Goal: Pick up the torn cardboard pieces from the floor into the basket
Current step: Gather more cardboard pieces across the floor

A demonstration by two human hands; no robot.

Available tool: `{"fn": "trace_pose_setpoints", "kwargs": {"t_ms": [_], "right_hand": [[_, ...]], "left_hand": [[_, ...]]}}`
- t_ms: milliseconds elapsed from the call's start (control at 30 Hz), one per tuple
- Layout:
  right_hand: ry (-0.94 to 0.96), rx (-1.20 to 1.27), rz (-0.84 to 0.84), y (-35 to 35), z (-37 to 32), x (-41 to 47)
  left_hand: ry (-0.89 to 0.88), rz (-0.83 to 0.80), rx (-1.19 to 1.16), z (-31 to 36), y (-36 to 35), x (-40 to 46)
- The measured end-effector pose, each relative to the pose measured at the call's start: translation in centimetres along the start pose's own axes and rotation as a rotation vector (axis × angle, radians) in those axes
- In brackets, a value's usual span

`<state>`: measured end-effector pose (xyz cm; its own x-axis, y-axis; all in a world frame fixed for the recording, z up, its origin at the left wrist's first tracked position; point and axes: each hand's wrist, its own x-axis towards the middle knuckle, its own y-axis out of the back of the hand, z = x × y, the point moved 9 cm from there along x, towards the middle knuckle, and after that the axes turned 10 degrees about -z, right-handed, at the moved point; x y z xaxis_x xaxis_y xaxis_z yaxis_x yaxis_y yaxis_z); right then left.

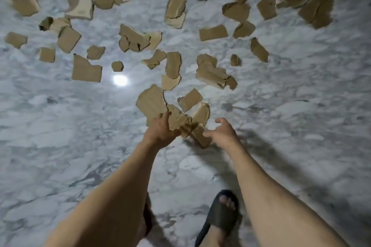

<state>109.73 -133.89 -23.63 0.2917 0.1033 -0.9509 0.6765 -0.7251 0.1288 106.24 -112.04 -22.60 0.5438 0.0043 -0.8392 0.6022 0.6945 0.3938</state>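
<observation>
The torn cardboard pieces (128, 38) are nearly all on the floor (60, 126) yet, so by my reckoning the job is barely begun. They lie scattered across the far half of the marble, some singly, some overlapping in little heaps, from the left edge to the right. They are brown, flat, ragged at the edges, a few showing a paler inner face, a few curled or bent. They look light and stiff, easy to gather several at a time, though loose ones may slide out of a stack.

Nearest to me is a bunch of pieces (176, 114). My left hand (160, 129) grips it from below, fingers curled round the lower edge with the thumb on top; a large piece fans out above my knuckles. My right hand (222, 132) is just beside the bunch, fingers spread and loosely bent, holding nothing as far as I can tell; its fingertips come close to the lowest piece, but the blur there hides whether they touch.

I cannot see the basket, so I cannot say what is already in it.

Below, my foot in a dark sandal (218, 218) stands on the marble, and a bright lamp reflection (120, 80) glares between the pieces.
</observation>
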Motion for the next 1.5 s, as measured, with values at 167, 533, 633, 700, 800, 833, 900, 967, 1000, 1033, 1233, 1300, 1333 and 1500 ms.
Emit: {"fn": "trace_pose_setpoints", "kwargs": {"t_ms": [167,533,633,700,800,833,900,967,1000,1033,1233,1300,1333,1500], "right_hand": [[0.103,-0.268,0.236,-4.4,2.0,7.5],[0.322,-0.1,0.258,-2.6,4.7,12.2],[0.265,0.128,0.003,-0.7,3.9,11.2],[0.314,0.275,0.016,1.1,2.7,10.6],[0.408,0.448,0.224,2.8,0.9,10.2],[0.416,0.473,0.277,2.5,0.4,10.6],[0.364,0.424,0.371,1.0,0.2,11.2],[0.272,0.264,0.472,-0.7,0.8,12.5],[0.242,0.177,0.532,-1.3,0.9,12.6],[0.231,0.115,0.598,-1.5,1.0,12.8],[0.233,0.064,0.624,-1.2,1.8,12.0],[0.287,0.157,0.614,-0.3,2.3,11.5],[0.323,0.275,0.624,0.4,2.8,11.1],[0.507,0.732,0.67,2.7,2.8,9.4]], "left_hand": [[-0.288,-0.078,0.649,-1.8,-5.2,5.8],[-0.75,0.388,0.838,-1.9,-8.5,9.6],[-0.767,0.448,0.767,-1.8,-6.4,9.3],[-0.743,0.499,0.687,-1.9,-4.6,9.0],[-0.619,0.542,0.527,-3.8,-2.8,8.4],[-0.533,0.576,0.489,-4.8,-2.2,8.1],[-0.308,0.616,0.408,-7.5,-1.2,7.9],[-0.132,0.613,0.28,-9.8,-0.4,8.1],[-0.106,0.605,0.208,-10.5,-0.1,8.3],[-0.112,0.604,0.134,-10.8,0.2,8.5],[0.051,0.681,-0.174,-13.3,4.6,9.9],[0.167,0.582,-0.152,-14.0,5.0,10.9],[0.184,0.526,-0.106,-14.0,4.8,11.4],[0.146,0.459,-0.157,-13.5,5.0,12.4]]}}
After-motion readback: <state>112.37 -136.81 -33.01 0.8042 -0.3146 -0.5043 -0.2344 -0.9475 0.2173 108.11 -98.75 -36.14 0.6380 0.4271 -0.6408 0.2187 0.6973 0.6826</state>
